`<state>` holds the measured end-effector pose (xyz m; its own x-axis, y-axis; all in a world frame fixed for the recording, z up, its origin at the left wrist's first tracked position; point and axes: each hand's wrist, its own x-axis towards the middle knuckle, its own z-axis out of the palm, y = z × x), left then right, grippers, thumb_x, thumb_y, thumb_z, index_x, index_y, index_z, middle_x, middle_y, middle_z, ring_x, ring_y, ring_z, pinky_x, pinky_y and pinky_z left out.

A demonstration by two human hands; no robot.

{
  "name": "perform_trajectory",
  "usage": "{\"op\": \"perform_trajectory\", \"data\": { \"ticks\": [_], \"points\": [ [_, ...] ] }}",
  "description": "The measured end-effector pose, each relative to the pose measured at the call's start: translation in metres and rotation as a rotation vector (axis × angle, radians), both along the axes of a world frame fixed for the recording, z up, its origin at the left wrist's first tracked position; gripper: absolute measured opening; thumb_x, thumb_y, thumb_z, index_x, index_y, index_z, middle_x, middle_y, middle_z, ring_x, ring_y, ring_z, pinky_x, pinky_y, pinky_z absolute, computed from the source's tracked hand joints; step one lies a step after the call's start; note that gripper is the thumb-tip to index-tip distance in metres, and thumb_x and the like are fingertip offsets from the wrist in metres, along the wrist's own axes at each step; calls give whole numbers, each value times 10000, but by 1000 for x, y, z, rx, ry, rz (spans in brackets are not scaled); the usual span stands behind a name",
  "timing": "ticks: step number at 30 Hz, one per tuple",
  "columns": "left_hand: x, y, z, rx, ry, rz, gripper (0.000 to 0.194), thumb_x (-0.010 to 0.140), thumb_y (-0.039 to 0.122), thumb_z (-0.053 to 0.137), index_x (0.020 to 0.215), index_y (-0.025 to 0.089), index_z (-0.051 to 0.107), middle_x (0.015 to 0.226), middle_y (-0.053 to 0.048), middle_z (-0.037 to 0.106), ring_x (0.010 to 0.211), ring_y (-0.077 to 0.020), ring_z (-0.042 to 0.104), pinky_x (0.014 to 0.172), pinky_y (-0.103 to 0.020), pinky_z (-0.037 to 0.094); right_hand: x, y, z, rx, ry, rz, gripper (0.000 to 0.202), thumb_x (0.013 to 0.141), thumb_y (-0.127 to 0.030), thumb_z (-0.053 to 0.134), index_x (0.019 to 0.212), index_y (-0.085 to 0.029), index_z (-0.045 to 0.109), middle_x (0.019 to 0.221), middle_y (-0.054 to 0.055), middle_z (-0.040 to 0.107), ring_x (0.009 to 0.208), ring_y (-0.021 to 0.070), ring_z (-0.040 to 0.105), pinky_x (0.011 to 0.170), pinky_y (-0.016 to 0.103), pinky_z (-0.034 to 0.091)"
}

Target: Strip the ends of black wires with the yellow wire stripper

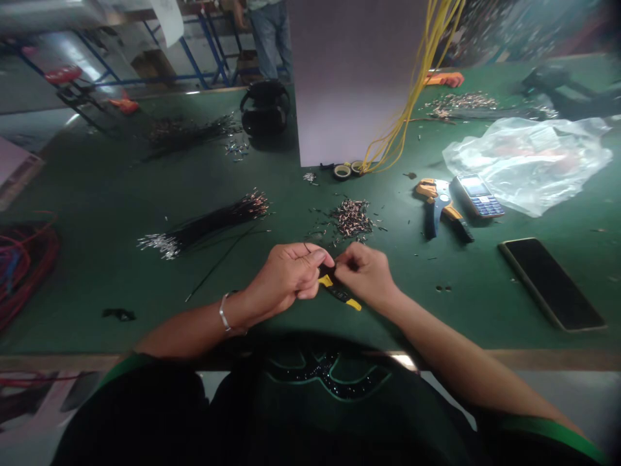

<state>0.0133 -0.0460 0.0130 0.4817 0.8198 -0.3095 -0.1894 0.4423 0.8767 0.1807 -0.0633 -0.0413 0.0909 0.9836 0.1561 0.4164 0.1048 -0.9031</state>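
Note:
My left hand [294,270] is closed in a pinch, and a short bit of thin black wire [306,247] shows at its fingers. Close beside it, my right hand [365,270] is also pinched shut, fingertips almost meeting the left ones; what it holds is too small to tell. Below the fingers lies a black and yellow hand tool [348,299], partly covered by the hands. Just beyond is a pile of small copper-coloured and black wire pieces [353,219]. A bundle of black wires [208,226] with bare ends lies to the left, near a single loose wire [216,268].
On the right are an orange and blue wire stripper [441,204], a keypad phone [479,195], a smartphone [552,283] and a clear plastic bag [533,162]. A tall pale panel [354,84] stands ahead, with yellow wires [412,110] and tape rolls [342,171]. A person [272,39] stands beyond the table.

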Motion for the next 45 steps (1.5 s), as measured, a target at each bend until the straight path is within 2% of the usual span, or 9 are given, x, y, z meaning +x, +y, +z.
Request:
{"op": "perform_trajectory", "data": {
  "ticks": [2, 4, 9, 12, 16, 21, 26, 33, 45],
  "points": [
    [0, 1, 0, 23, -14, 25, 170, 820, 269, 644, 719, 132, 654, 392, 86, 293, 352, -31, 243, 386, -209, 236, 8, 4, 1, -66, 179, -72, 55, 658, -186, 552, 608, -201, 535, 477, -41, 535, 422, 101, 499, 442, 241, 394],
    [-1, 6, -1, 74, -49, 89, 160, 839, 252, 626, 730, 137, 642, 402, 88, 291, 364, -35, 251, 401, -208, 270, 13, 5, 3, -77, 261, -44, 49, 710, -222, 587, 674, -190, 579, 502, -32, 557, 434, 107, 530, 461, 257, 426],
    [-7, 25, -6, 36, -105, 166, 155, 876, 226, 574, 752, 140, 607, 437, 97, 252, 382, -33, 231, 427, -188, 297, 9, 1, 5, -185, 302, 325, 179, 802, -322, 596, 861, -165, 658, 674, 13, 651, 547, 117, 596, 555, 280, 482],
    [-9, 29, -8, 5, -121, 158, 153, 883, 216, 561, 761, 133, 602, 442, 97, 248, 388, -34, 225, 430, -180, 293, 4, -2, 5, -256, 375, 393, 217, 788, -350, 642, 885, -157, 656, 708, 20, 658, 575, 124, 607, 575, 285, 489],
    [-8, 26, -9, -19, -127, 130, 153, 886, 209, 553, 763, 129, 598, 440, 96, 248, 392, -36, 224, 431, -177, 292, 0, -3, 4, -298, 490, 365, 250, 738, -354, 706, 881, -158, 646, 715, 18, 665, 571, 119, 608, 585, 284, 499],
    [-7, 23, -9, -47, -138, 112, 145, 882, 222, 568, 774, 129, 596, 453, 96, 252, 398, -35, 226, 434, -171, 300, -1, -1, 2, -284, 470, 265, 228, 705, -348, 731, 778, -163, 619, 622, -12, 629, 524, 109, 580, 537, 265, 484],
    [-6, 23, -10, -65, -141, 106, 151, 887, 204, 552, 765, 130, 600, 451, 96, 233, 394, -34, 215, 430, -168, 286, -1, -2, 2, -260, 400, 290, 201, 731, -324, 677, 864, -173, 656, 685, 6, 663, 548, 113, 596, 571, 282, 503],
    [-7, 23, -13, -64, -151, 101, 156, 895, 204, 543, 774, 125, 602, 455, 93, 244, 401, -35, 224, 440, -174, 298, 0, -4, 5, -228, 383, 305, 126, 763, -275, 615, 791, -167, 674, 648, 11, 667, 511, 111, 584, 547, 277, 493],
    [-6, 22, -14, -73, -144, 85, 152, 890, 224, 561, 784, 122, 600, 455, 96, 254, 399, -37, 227, 438, -175, 304, 0, -5, 9, -222, 310, 294, 137, 747, -259, 572, 705, -160, 656, 585, 9, 649, 475, 105, 571, 510, 254, 475]
  ]
}}
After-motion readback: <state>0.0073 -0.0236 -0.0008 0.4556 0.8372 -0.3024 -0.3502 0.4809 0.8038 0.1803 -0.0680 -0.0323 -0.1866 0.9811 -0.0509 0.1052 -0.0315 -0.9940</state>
